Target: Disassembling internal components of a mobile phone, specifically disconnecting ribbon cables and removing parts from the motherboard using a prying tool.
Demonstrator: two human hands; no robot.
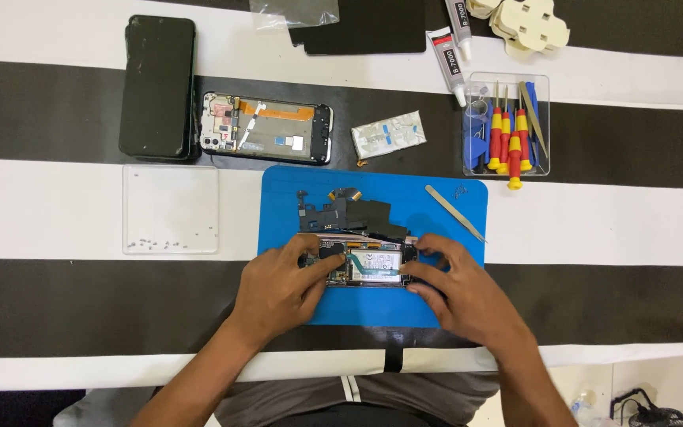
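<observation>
Both hands, left hand (282, 289) & right hand (456, 289), closed on the opened phone (365, 265), steadying it on the blue mat (373, 304).

Probably a phone-repair bench: blue work mat (452, 207), screwdriver rack (506, 126), glue tubes (446, 63), opened phones (266, 128) on striped table (57, 205).

A table (57, 205) with broad black and white stripes fills the frame. At upper left lie a dark phone (157, 87), an opened phone frame (266, 128) and a clear tray (171, 209); at centre a blue mat (452, 207), a battery (389, 133) above it. At upper right lie a tool box (506, 125), glue tubes (446, 62), a black sheet (365, 25) and cream plastic pieces (527, 24).
</observation>
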